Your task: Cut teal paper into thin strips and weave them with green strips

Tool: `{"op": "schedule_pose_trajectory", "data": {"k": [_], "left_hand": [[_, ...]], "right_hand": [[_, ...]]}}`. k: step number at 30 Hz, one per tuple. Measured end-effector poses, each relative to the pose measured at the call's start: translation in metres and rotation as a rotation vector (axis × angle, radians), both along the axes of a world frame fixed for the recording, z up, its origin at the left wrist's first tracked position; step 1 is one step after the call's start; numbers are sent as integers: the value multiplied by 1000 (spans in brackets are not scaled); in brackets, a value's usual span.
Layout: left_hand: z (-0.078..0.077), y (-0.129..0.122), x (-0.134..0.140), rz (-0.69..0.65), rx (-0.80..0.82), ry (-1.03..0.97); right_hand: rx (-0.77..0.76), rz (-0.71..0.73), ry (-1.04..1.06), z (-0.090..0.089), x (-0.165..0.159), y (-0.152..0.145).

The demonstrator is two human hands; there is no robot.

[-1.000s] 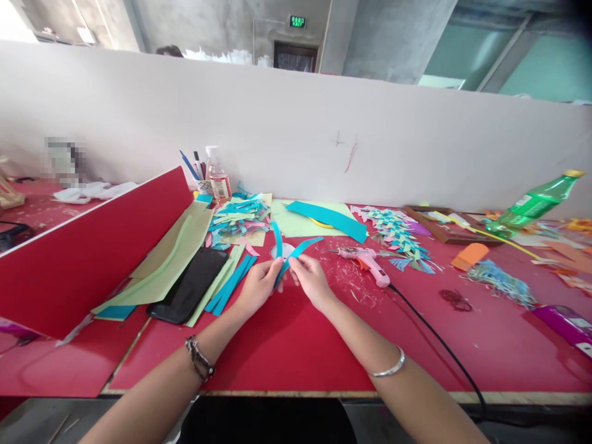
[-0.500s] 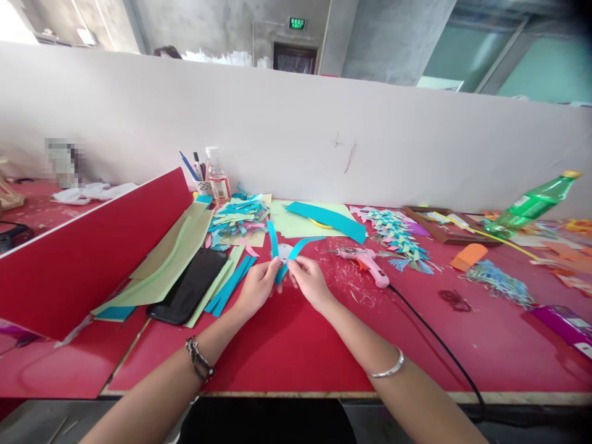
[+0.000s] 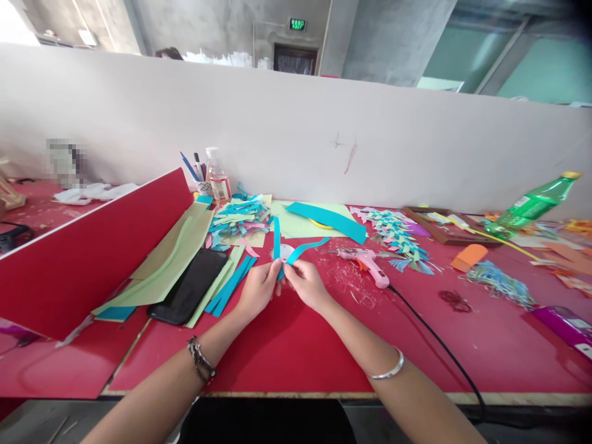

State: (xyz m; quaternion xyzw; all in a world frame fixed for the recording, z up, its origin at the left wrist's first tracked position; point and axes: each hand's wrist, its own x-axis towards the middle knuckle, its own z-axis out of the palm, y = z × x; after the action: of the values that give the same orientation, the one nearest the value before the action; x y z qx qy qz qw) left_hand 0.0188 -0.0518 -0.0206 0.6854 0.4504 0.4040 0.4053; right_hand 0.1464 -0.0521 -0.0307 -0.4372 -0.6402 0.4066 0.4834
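Both of my hands meet over the red table and pinch a bent blue paper strip. My left hand is closed on its left side, where one end stands nearly upright. My right hand is closed on the other side, and that end slants out to the right. The strip's folded middle is mostly behind my fingers. Just beyond my fingertips lies a round white disc, partly covered by the strip. More blue strips rest left of my left hand. A pink glue gun lies right of my right hand.
A black phone lies at left beside a red board. Cut paper pieces are heaped at the back, near a clear bottle. A braided paper piece and a tilted green bottle are at right. The glue gun's cord crosses the table edge.
My hands have drawn slightly closer together. The strip's left end stands straighter, and its right end now looks narrower, turned more edge-on.
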Motion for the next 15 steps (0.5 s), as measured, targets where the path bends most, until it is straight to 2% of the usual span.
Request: {"op": "schedule_pose_trajectory", "data": {"k": [7,12,15], "left_hand": [[4,1,1,-118,-50,-36],[4,1,1,-106,-57,-58],[3,1,1,-111,-53,-37]], "right_hand": [[-35,-15,93,4,0,0],[139,-36,-82,8,0,-4],[165,-62,-152,8,0,-5]]}}
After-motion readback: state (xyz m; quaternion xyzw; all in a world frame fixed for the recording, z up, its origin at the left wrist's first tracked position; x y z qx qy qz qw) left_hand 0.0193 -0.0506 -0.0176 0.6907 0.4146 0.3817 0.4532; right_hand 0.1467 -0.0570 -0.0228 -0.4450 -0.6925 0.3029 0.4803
